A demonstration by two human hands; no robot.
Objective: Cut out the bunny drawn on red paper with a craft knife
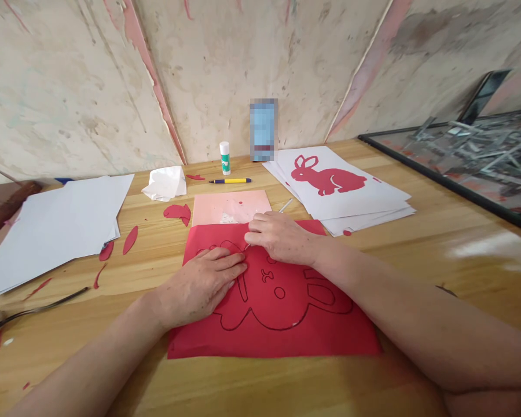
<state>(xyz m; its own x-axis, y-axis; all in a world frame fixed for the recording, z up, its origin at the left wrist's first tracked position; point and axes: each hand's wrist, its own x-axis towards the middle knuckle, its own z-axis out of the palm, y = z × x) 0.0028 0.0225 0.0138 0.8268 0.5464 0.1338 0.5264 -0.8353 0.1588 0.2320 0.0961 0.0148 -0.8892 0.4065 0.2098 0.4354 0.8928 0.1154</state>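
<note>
Head view shows us red paper at the near middle of the tabletop, its curvy black outline drawn but, we judge, mostly uncut. Our left hand lies flat on it, outstretched; our right hand pinches a slim, straight tool. Far right, a red rabbit cutout lies complete on smooth white sheets.
</note>
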